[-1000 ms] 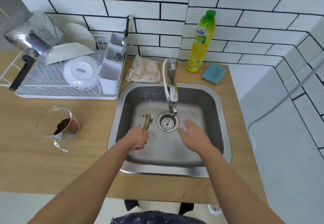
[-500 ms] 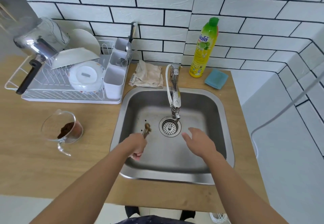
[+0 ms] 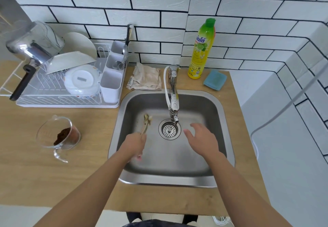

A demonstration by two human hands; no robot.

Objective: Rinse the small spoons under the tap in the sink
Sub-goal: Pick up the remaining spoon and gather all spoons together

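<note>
Gripping small spoons (image 3: 146,123) left hand (image 3: 134,144), bowls pointing away; right hand (image 3: 201,140) spread

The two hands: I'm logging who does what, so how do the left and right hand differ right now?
The left hand is curled round the small spoons; the right hand holds nothing. The left hand's fingers are closed in a grip; the right hand's are spread and relaxed. The left hand sits left of the drain, the right hand on its right. Both are over the sink.
</note>
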